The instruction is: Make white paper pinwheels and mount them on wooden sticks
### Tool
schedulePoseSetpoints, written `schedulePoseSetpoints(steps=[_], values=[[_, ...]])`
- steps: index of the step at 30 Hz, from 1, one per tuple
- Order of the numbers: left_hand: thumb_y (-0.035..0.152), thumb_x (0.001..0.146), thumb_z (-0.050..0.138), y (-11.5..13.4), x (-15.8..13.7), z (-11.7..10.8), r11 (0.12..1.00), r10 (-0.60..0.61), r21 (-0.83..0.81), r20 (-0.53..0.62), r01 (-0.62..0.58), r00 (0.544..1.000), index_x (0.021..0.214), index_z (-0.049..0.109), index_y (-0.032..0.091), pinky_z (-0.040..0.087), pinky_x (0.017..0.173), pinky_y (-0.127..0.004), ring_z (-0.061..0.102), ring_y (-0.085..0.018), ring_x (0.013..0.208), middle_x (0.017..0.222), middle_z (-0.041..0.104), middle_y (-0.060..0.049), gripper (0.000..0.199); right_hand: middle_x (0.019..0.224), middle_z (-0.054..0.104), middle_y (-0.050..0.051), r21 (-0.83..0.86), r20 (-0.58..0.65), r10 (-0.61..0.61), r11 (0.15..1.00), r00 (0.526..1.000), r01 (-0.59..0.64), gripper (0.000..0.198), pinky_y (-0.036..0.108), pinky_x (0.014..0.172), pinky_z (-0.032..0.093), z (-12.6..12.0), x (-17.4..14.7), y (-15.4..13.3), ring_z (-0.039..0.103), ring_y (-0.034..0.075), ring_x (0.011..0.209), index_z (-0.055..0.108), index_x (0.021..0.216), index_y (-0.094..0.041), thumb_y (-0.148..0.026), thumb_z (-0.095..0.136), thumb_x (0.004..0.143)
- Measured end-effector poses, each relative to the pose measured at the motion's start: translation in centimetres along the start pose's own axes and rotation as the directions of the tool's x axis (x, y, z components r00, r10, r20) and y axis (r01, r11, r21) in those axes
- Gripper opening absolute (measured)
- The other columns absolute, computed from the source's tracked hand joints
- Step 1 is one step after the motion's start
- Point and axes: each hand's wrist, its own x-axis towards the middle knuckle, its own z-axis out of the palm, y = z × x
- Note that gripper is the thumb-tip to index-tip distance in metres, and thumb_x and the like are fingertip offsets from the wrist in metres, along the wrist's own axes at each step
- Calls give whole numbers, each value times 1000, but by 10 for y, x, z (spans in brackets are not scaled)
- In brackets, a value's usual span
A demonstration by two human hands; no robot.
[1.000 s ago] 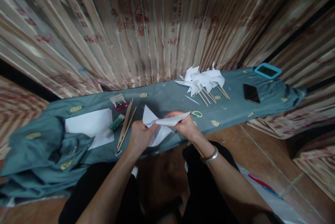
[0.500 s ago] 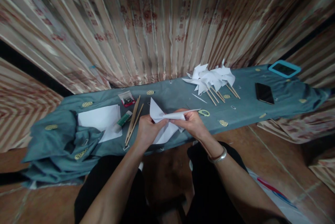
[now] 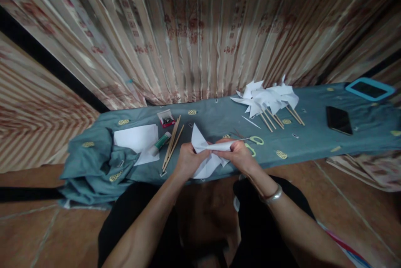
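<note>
Between my two hands is a white paper pinwheel (image 3: 205,168) with blades partly folded. My left hand (image 3: 190,160) pinches its left side near the centre, thumb on top. From the right, my right hand (image 3: 240,156) grips a blade curled over toward the middle; the fingertips are partly hidden behind the paper. A pair of scissors (image 3: 257,140) with yellow-green handles lies just beyond my right hand, partly covered by it. Several finished pinwheels (image 3: 272,97) on wooden sticks rest in a pile at the back right.
Left of my hands lie wooden sticks (image 3: 172,145), a glue stick (image 3: 161,141), a small open box of pins (image 3: 166,119) and white paper sheets (image 3: 136,136). A phone (image 3: 339,120) and a blue-framed device (image 3: 370,89) sit right on the cloth-covered table (image 3: 216,113). A curtain hangs behind.
The view has shifted, so the table's things appear farther right. More of the scissors shows now. Both hands keep hold of the paper pinwheel in nearly the same pose.
</note>
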Motion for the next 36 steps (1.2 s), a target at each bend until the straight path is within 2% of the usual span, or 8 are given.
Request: schedulePoseSetpoints(steps=[4,8,13,16,20,30,33,36], values=[[42,62,75,-2,0,-17,998,19,-54,45,-16,999,92,75,13,56,69,-32,69,-21,71,82,76,-8,43,65,67,1,-41,-13,-43,998,999,42,36,24,53,44,-6,2,0,56,13,58,71,73,-16,-42,84,52],[44,79,58,-11,13,-53,968,187,198,-175,-152,967,97,73,14,54,77,-32,69,-21,83,89,75,-9,38,69,68,2,-84,6,-98,992,995,98,29,25,54,44,-12,-1,-4,57,14,61,72,72,-16,-37,83,54],[20,80,55,-29,34,-84,604,396,768,-58,-213,917,96,74,17,48,89,-38,62,-25,97,100,71,-11,25,67,67,0,-117,138,-34,992,990,50,23,24,56,44,-5,-8,-6,56,13,59,70,69,-18,-30,81,54],[21,84,54,-37,43,-85,442,441,869,6,-223,898,94,74,17,46,89,-43,58,-28,100,102,69,-12,23,66,65,-1,-116,172,-5,993,985,25,21,24,57,44,1,-11,-4,55,13,59,69,68,-18,-29,81,54],[23,84,57,-42,51,-80,361,431,918,-8,-165,902,90,73,18,41,88,-46,53,-31,105,104,68,-12,18,66,64,-1,-130,203,-26,990,979,54,20,24,56,43,1,-11,-2,54,13,60,68,67,-18,-29,80,57],[17,79,63,-41,62,-71,445,452,885,-89,-138,888,77,72,19,39,92,-48,54,-30,105,97,69,-10,9,75,69,2,-234,243,-199,938,949,256,8,24,59,42,-6,-14,6,60,15,67,69,78,-18,-23,69,73],[18,77,64,-29,51,-61,655,495,698,-106,-290,862,77,73,20,45,89,-40,59,-24,96,92,69,-7,9,80,70,3,-294,253,-333,868,908,400,6,26,65,45,-7,-19,0,63,16,73,68,81,-19,-16,64,76],[28,75,67,-13,30,-44,856,432,342,-66,-386,899,79,74,19,50,74,-30,62,-18,82,89,68,-6,12,85,70,2,-320,258,-507,758,822,568,14,28,72,46,-8,-25,-9,64,16,79,67,84,-21,-10,60,79]])
